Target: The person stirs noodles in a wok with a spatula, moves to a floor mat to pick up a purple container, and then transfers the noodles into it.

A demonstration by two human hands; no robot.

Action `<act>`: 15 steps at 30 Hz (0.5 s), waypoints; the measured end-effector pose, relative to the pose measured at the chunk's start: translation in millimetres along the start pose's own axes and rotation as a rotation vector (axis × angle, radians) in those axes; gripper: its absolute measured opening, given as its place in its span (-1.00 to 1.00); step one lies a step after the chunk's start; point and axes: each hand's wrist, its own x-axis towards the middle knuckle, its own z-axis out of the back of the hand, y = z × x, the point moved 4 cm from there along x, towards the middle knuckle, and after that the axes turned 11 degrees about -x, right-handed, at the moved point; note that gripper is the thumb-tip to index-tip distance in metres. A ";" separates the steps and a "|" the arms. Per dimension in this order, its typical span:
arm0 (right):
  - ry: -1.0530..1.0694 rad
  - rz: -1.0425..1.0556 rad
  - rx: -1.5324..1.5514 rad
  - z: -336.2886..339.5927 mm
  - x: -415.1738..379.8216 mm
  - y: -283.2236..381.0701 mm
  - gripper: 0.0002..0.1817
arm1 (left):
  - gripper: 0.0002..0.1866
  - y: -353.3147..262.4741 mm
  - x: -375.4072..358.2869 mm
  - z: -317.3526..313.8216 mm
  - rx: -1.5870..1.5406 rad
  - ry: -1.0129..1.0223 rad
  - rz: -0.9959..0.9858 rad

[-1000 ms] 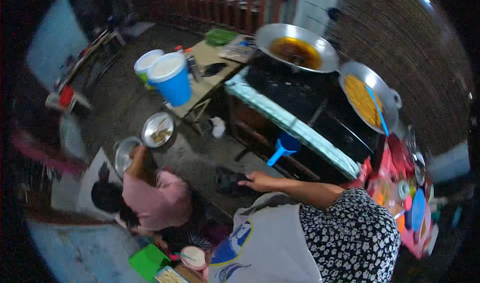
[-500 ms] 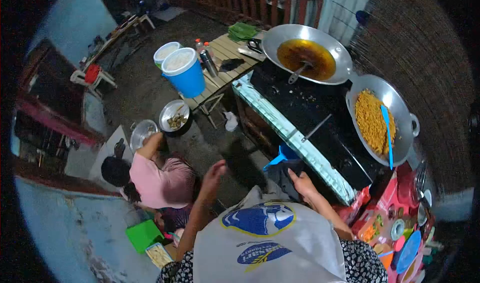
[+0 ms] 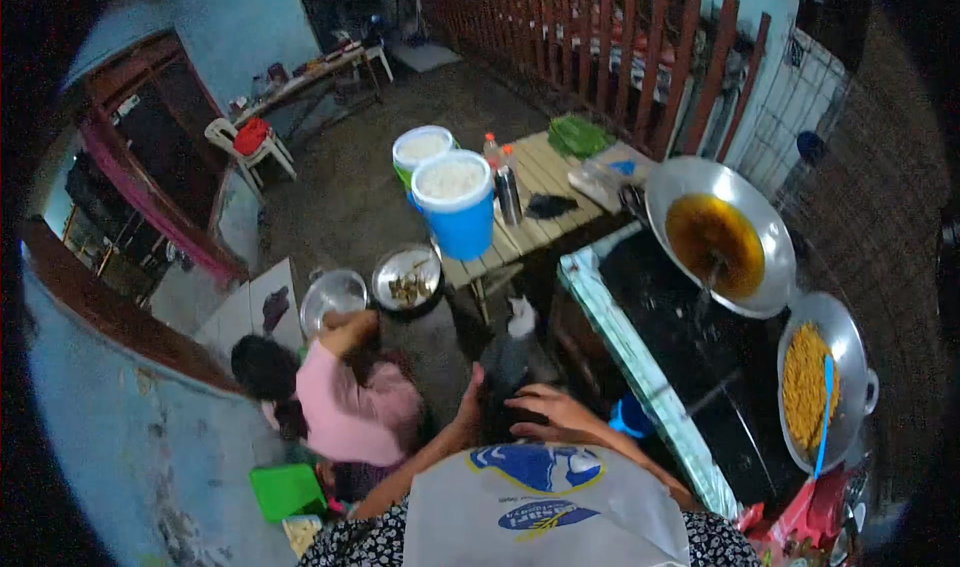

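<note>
My left hand (image 3: 468, 402) is in front of my apron (image 3: 540, 482), fingers pointing up and outstretched, with nothing visible in its grip. My right hand (image 3: 553, 413) reaches in from the right, its fingers partly apart and curled toward a dark, limp cloth or bag (image 3: 503, 392). This dark thing lies between the two hands and blends into the shadowed floor; blur hides its edges. A blue plastic object (image 3: 630, 417) shows past my right forearm, beside the stove table (image 3: 640, 362).
On the stove stand a wok of oil (image 3: 715, 247) and a wok of orange-yellow food (image 3: 808, 387) with a blue spatula (image 3: 826, 407). A bamboo table (image 3: 540, 172) holds a blue bucket (image 3: 465, 227). At left, a person in pink (image 3: 355, 402) crouches by metal basins (image 3: 405, 277).
My right hand has moved from the stove's side toward my left hand, with the dark cloth or bag. The view has swung, so the woks and tables appear farther right.
</note>
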 end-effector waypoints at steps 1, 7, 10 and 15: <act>-0.061 -0.171 0.031 1.2 22.5 -1.5 -0.57 | -0.16 -8.7 17.1 40.7 -0.162 0.059 0.079; -0.015 -0.462 0.183 -45.2 136.5 -53.1 -0.64 | -0.56 -98.4 61.2 192.2 0.067 -0.173 0.119; -0.157 -0.336 0.200 -38.3 181.7 -73.4 -0.71 | -0.69 -166.3 31.6 117.9 -0.041 -0.215 0.304; -0.188 -0.710 0.213 -31.0 203.0 -155.0 -0.76 | -0.74 -234.9 29.1 99.7 0.736 -0.625 -0.074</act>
